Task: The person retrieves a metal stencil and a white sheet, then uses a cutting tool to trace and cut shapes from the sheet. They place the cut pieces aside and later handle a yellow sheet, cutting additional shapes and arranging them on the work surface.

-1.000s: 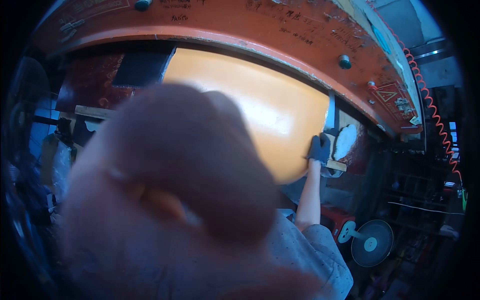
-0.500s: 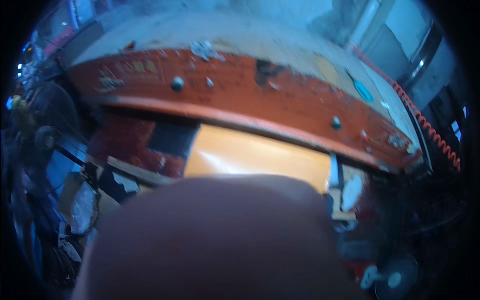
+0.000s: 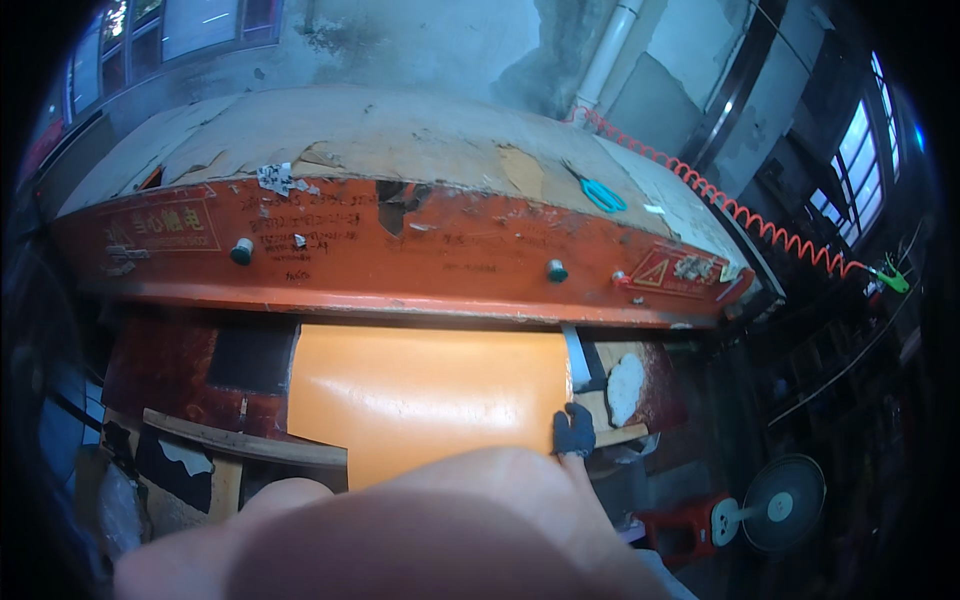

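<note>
A smooth orange sheet point(image 3: 430, 385) lies under the front beam of a large red-orange machine point(image 3: 400, 250). My right hand point(image 3: 574, 430), in a dark glove with the wrist bare, is closed at the sheet's right edge. A big, blurred, skin-coloured shape very near the camera covers the bottom middle and hides the sheet's near part. It seems to be part of my left hand or arm, but its fingers cannot be made out.
Teal-handled scissors point(image 3: 600, 194) rest on the machine's worn top. A coiled red air hose point(image 3: 720, 195) runs along the right to a green nozzle point(image 3: 890, 279). A round fan point(image 3: 784, 503) stands at lower right. A wooden strip point(image 3: 245, 449) lies left of the sheet.
The view has tilted and shifted, and more of the orange sheet shows. The blurred shape sits lower in the picture. My gloved right hand has come into sight at the sheet's right edge.
</note>
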The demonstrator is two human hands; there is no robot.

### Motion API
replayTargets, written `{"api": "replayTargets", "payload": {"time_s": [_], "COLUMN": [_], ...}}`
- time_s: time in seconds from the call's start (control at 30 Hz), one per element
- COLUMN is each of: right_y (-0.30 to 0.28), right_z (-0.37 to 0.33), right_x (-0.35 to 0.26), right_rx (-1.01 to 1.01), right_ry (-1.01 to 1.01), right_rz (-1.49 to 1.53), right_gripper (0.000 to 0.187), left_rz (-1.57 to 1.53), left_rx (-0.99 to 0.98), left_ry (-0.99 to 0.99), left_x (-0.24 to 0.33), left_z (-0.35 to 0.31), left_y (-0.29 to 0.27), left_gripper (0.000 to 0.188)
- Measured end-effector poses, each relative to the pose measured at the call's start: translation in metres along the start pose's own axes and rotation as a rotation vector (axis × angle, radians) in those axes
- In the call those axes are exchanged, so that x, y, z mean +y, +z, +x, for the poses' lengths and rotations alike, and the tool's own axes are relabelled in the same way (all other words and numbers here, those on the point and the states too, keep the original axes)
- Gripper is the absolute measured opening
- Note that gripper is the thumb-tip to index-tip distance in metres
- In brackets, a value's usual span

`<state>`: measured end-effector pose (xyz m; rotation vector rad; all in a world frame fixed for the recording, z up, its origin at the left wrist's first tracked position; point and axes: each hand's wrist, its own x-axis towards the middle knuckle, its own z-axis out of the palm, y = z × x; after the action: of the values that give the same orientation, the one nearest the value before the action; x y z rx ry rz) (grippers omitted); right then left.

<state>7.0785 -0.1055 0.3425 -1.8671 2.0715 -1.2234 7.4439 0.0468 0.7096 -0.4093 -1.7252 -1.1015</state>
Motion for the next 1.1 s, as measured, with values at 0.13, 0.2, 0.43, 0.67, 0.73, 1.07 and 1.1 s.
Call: {"api": "replayTargets", "payload": {"time_s": [0.13,0.2,0.43,0.67,0.73,1.07,1.1], "right_y": [-0.002,-0.003,-0.005,-0.002,-0.003,-0.003,-0.007], "right_z": [-0.001,-0.002,0.0,0.002,0.001,0.021,0.026], "right_x": [-0.005,-0.007,-0.009,-0.009,-0.007,0.003,0.005], "right_rx": [0.009,-0.038,-0.032,-0.06,-0.046,-0.205,-0.244], "right_ry": [-0.031,0.085,0.072,0.126,0.091,0.259,0.29], "right_rz": [-0.046,-0.047,-0.033,-0.056,-0.026,0.091,0.123], "right_gripper": [0.035,0.036,0.036,0.037,0.038,0.064,0.066], "left_rz": [-0.045,-0.075,-0.078,-0.085,-0.075,0.752,0.858], "left_rx": [-0.023,-0.029,-0.07,-0.095,-0.095,0.811,1.105], "left_ry": [0.015,0.01,0.004,-0.009,-0.007,-0.941,-1.029], "left_x": [0.005,0.005,0.008,0.012,0.017,-0.029,-0.037], "left_z": [0.002,0.005,0.021,0.029,0.029,-0.226,-0.271], "left_y": [0.005,0.008,0.011,0.017,0.017,-0.016,-0.019], "left_gripper": [0.01,0.011,0.012,0.014,0.015,0.026,0.029]}}
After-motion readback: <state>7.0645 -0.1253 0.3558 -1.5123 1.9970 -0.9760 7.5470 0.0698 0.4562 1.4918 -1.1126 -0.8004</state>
